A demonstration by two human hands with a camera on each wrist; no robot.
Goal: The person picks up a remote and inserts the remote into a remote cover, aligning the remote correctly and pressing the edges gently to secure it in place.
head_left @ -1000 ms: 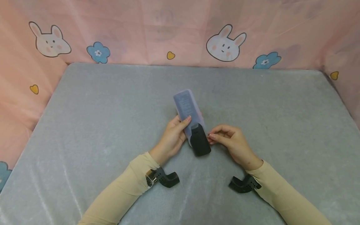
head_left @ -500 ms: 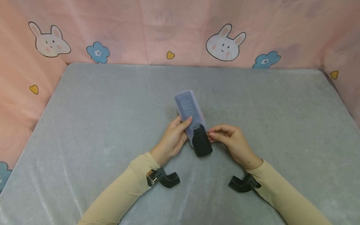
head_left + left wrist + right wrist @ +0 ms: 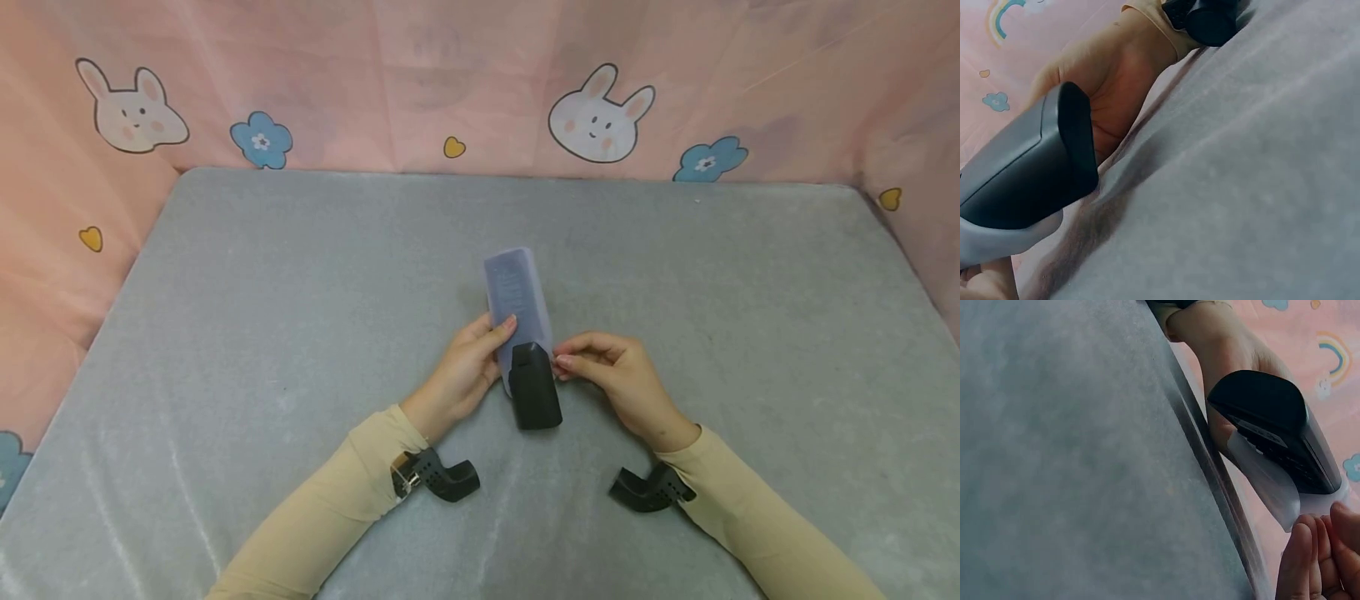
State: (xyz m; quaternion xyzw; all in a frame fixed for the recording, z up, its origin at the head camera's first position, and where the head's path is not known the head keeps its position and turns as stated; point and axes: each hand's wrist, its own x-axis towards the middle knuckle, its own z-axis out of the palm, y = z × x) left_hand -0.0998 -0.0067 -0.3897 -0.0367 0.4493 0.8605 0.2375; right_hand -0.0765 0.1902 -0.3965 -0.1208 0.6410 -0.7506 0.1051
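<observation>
A black remote control [image 3: 536, 390] lies back up in a translucent, lavender-tinted sleeve [image 3: 517, 287], held above the table. Its near end sticks out of the sleeve; buttons on its underside show in the right wrist view on the remote control [image 3: 1291, 450]. My left hand [image 3: 467, 367] grips the sleeved remote from the left, thumb across the top. At the right edge, my right hand [image 3: 611, 375] has thumb and fingertips drawn together on the sleeve's rim. In the right wrist view, the loose sleeve [image 3: 1269, 481] stands away from the remote beside those fingertips.
A grey cloth-covered table [image 3: 300, 275] lies beneath both hands. Pink printed fabric [image 3: 360, 92] hangs along its back and sides. A black wrist mount [image 3: 442, 477] sits at the left cuff, and another wrist mount [image 3: 652, 490] at the right cuff.
The remote and sleeve have swung so the far end sits further right and points more straight ahead. The near end has dipped slightly toward me. My right hand has barely moved.
</observation>
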